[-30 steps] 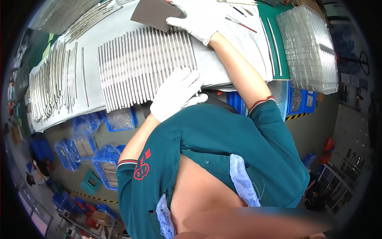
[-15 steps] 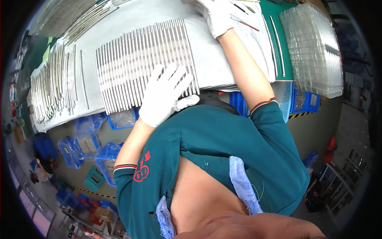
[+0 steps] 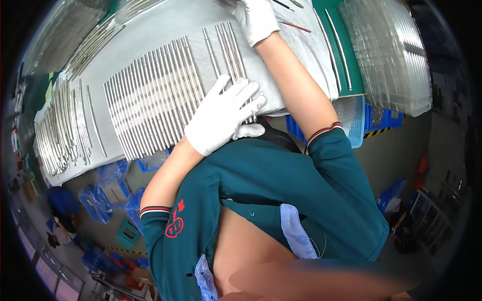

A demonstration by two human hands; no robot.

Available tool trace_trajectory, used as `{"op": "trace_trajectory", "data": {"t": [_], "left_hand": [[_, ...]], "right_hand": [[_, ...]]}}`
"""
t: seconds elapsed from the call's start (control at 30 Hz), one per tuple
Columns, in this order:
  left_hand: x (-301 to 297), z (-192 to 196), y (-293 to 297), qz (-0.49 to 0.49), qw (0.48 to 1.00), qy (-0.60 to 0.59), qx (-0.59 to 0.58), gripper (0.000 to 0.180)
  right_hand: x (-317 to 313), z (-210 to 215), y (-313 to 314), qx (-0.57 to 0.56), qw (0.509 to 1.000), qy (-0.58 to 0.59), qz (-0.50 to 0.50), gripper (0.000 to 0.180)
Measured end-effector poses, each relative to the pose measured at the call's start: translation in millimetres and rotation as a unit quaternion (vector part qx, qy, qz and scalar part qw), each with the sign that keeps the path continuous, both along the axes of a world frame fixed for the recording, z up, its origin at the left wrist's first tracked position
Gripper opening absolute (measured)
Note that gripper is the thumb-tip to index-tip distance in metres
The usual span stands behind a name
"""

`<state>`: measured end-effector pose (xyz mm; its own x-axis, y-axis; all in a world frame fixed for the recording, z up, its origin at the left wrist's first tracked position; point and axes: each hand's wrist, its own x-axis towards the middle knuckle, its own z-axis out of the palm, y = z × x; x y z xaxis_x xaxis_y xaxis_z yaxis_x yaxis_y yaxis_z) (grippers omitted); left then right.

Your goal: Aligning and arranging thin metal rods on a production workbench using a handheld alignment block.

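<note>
The dark green shirt (image 3: 251,170) bears red stitched writing with an emblem (image 3: 174,228), at about 7 o'clock. Straight, slim, shiny metal makes up the rods: a tight row of rods (image 3: 153,98) lies at 10 o'clock on the tabletop (image 3: 150,30), which is spread with soft, pale grey cloth. The row holds roughly twenty, too close to count surely.

Just beside it, toward 12 o'clock, four separate rods (image 3: 231,55) stand out, one alone and three close together. The left hand (image 3: 221,120), in a white fabric glove, lies palm down over their near ends, fingers fanned and thumb well away from them, not closed around any rod. The right hand (image 3: 257,22), gloved alike, is at 12 o'clock; its fingers are cut off by the edge, so I cannot tell how far open it is or what it holds.

A loose heap of rods (image 3: 60,130) lies at 9 o'clock, with one single rod (image 3: 95,120) beside it. At 2 o'clock is one block of ridged clear plastic (image 3: 386,60).
</note>
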<state>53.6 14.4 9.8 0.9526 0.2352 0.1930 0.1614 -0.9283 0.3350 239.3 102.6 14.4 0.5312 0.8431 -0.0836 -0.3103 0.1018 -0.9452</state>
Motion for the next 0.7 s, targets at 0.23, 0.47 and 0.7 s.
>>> {"op": "trace_trajectory", "data": {"t": [0.23,0.47,0.7], "left_hand": [[-24.2,12.6,-0.2,0.038,0.998,0.047,0.004,0.054],[-43.5,15.4,-0.3,0.07,0.996,0.055,0.008,0.055],[-14.0,7.7,-0.9,-0.005,0.994,-0.071,-0.081,0.057]], "right_hand": [[11.1,-10.0,1.5,-0.059,0.992,-0.112,0.026,0.058],[14.8,-14.4,-0.3,-0.112,0.967,-0.221,0.057,0.057],[7.8,-4.9,1.0,-0.154,0.922,-0.342,0.094,0.056]]}}
